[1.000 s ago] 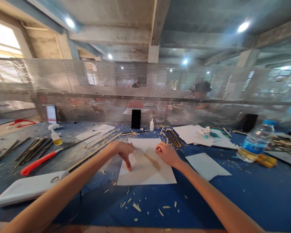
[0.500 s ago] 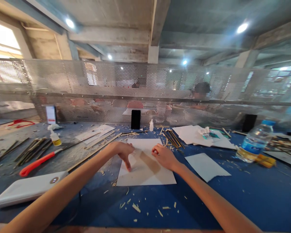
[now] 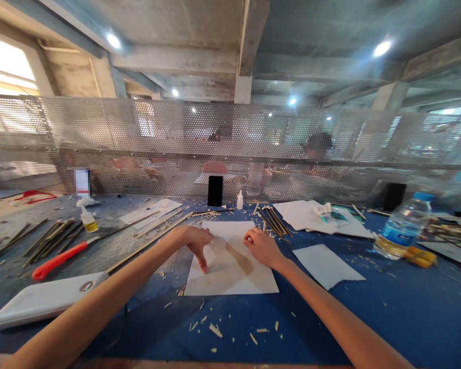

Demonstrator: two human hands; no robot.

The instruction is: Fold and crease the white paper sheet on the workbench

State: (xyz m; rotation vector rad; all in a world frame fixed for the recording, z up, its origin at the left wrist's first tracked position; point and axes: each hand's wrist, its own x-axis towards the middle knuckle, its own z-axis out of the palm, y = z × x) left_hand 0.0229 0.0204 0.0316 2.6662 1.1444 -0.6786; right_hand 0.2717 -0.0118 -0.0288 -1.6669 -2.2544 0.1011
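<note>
Nearest the camera, pale wood shavings [image 3: 215,329] lie scattered on the blue table [image 3: 388,318], and both bare forearms reach forward over them. A flat white case [image 3: 42,303] lies at the near left, with an orange-handled cutter [image 3: 59,260] just beyond it.

The white sheet [image 3: 234,279] lies flat in the middle of the table, and both hands rest on it. The left hand [image 3: 194,241] presses a fingertip down onto the left part of the sheet, the other fingers curled in; its grip is closed on nothing, only pushing on the paper. The right hand [image 3: 262,247] sits on the upper right part of the sheet with its fingers curled together; whether they pinch anything I cannot tell. A thin, pale strip [image 3: 238,258] lies at a slant on the sheet between the two hands.

To the right, a torn sheet of paper [image 3: 326,265] lies beside the white sheet, apart from it. Farther right stands a water bottle [image 3: 403,225]. Behind the hands, thin sticks [image 3: 274,221] lie in a loose bundle. On the left, a small glue bottle [image 3: 87,219] stands by dark sticks [image 3: 54,234].

At the far edge, a black phone [image 3: 215,190] stands upright against the perforated metal screen [image 3: 138,138], with another person dimly seen behind it
</note>
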